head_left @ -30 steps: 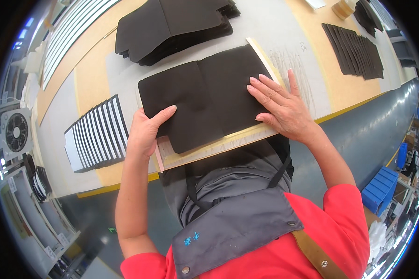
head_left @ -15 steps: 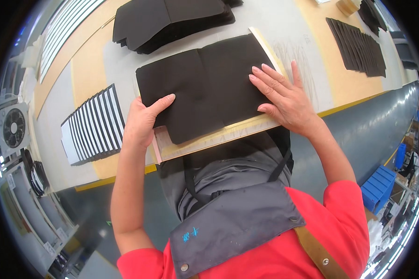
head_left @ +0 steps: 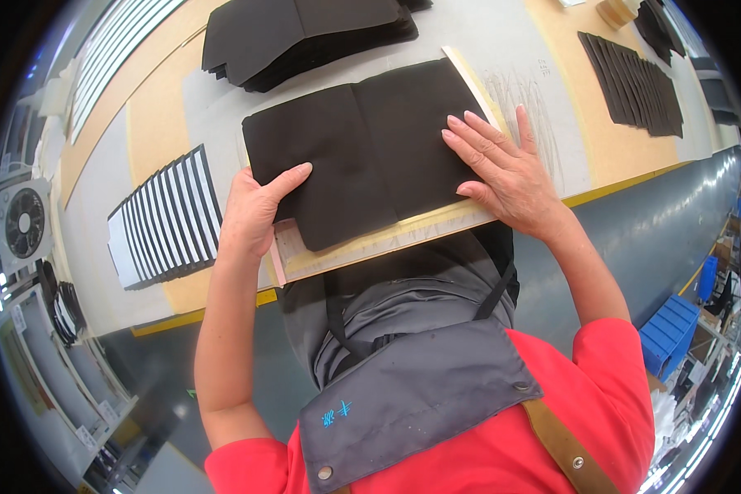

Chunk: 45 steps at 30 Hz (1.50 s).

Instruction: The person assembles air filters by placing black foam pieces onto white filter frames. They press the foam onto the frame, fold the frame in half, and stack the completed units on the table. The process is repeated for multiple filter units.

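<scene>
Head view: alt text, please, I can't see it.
The left hand holds a black sheet by its left edge, thumb on top; the right hand touches its right side. It lies on a board at the edge of the table. A black stack sits beyond, with fanned black-and-white pieces left and fanned black pieces right.

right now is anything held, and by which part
The left hand holds the black sheet by its left edge, thumb on top, fingertips hidden; the right hand rests spread on its right side, not gripping.
</scene>
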### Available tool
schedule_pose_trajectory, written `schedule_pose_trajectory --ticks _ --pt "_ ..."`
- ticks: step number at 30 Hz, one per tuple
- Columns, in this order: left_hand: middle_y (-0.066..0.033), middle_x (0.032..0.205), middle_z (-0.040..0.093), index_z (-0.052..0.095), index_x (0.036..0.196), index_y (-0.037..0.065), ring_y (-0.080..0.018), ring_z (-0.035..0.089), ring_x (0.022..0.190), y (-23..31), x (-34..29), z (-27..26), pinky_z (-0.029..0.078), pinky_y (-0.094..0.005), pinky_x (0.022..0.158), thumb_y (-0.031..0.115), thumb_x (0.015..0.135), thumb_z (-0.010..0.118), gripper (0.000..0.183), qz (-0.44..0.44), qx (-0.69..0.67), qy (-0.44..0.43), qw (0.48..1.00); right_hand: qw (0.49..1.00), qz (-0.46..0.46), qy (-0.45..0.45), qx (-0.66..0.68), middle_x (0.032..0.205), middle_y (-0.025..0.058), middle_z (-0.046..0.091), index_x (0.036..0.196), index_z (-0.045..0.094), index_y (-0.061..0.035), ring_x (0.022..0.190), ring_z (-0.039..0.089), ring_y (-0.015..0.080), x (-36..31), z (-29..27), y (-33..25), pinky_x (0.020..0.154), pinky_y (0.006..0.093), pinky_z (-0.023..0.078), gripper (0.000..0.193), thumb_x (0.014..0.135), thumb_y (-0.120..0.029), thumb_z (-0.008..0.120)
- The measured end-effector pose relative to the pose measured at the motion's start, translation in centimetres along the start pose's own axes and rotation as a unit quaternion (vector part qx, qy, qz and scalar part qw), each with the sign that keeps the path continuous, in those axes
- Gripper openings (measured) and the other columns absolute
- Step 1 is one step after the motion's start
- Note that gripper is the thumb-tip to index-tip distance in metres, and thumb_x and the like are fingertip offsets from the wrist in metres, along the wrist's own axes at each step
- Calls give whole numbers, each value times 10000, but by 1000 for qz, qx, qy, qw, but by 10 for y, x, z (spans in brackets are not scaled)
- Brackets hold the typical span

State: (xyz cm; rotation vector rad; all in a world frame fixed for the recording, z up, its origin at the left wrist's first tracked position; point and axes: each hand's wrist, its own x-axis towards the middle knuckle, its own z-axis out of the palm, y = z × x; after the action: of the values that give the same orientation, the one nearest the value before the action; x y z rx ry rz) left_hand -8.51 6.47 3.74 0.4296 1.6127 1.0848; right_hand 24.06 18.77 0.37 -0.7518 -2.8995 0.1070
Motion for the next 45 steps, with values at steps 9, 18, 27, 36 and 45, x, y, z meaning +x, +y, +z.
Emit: schedule_pose_trajectory --ticks 9,18,27,36,45 --pt "-138 1045 751 683 1159 -63 -191 735 913 2 -1 3 602 -323 841 87 871 801 346 6 6 2 1000 1000 4 -11 13 1624 -8 439 1586 432 -197 1526 358 187 -1 0 3 1270 631 0 726 1013 -641 405" --pt "-136 1031 758 702 1125 -77 -182 733 898 -2 1 1 598 -313 817 85 875 794 312 22 -7 -10 1000 988 -119 -30 95 1624 -37 439 1568 457 -197 1548 319 200 13 -12 -48 1245 689 -53 825 949 -739 402" --pt "-135 1042 759 711 1122 -82 -182 725 935 2 1 0 587 -328 812 91 867 796 320 20 -10 -32 999 985 -136 -63 87 1612 -61 444 1555 473 -211 1541 320 190 14 3 -65 1241 707 -54 792 941 -710 436" --pt "-76 1097 750 667 1245 -28 -130 688 988 20 7 -35 546 -277 897 77 841 817 443 34 203 -100 973 985 -140 -70 73 1575 -11 504 1533 507 -159 1529 354 248 16 0 -65 1255 684 2 833 947 -732 359" --pt "6 795 664 683 1112 -13 -62 597 704 5 8 -41 499 -240 633 110 867 813 304 119 327 -1 938 984 -146 -77 61 1594 -29 477 1535 503 -177 1533 341 235 16 -1 -64 1255 689 9 784 960 -698 388"
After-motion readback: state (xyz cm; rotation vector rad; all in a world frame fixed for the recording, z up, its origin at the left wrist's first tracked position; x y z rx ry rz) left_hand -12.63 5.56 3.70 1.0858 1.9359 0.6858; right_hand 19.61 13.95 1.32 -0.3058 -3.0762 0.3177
